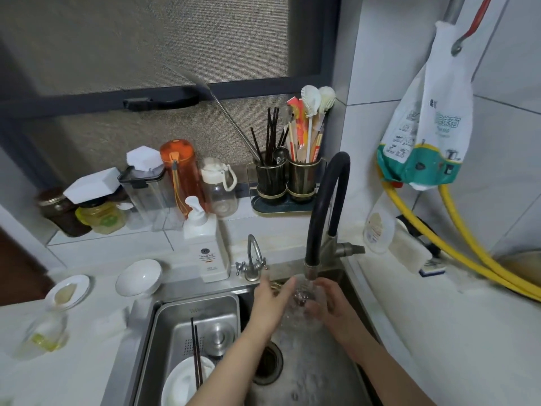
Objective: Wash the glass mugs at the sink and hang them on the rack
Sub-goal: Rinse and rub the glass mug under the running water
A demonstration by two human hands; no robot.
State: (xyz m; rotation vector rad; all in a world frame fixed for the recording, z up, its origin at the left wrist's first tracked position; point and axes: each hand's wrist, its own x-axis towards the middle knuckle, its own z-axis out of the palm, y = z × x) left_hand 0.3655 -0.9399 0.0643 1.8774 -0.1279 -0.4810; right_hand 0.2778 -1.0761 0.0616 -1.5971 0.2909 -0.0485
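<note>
A clear glass mug (303, 297) sits under the running water from the black faucet (325, 212), over the steel sink (348, 282). My right hand (329, 300) curls round the mug's right side and holds it. Flat against the mug's left side lies my left hand (273, 297), fingers straight. Water splashes down over the mug and into the basin near the drain (268, 363). No rack for hanging is in view.
A steel drain basket (164, 326) on the sink's left holds a white plate, chopsticks and a lid. A soap pump bottle (205, 244), a small tap (251, 259), bowls, jars and utensil holders (285, 177) line the counter. Yellow hoses (468, 253) run at right.
</note>
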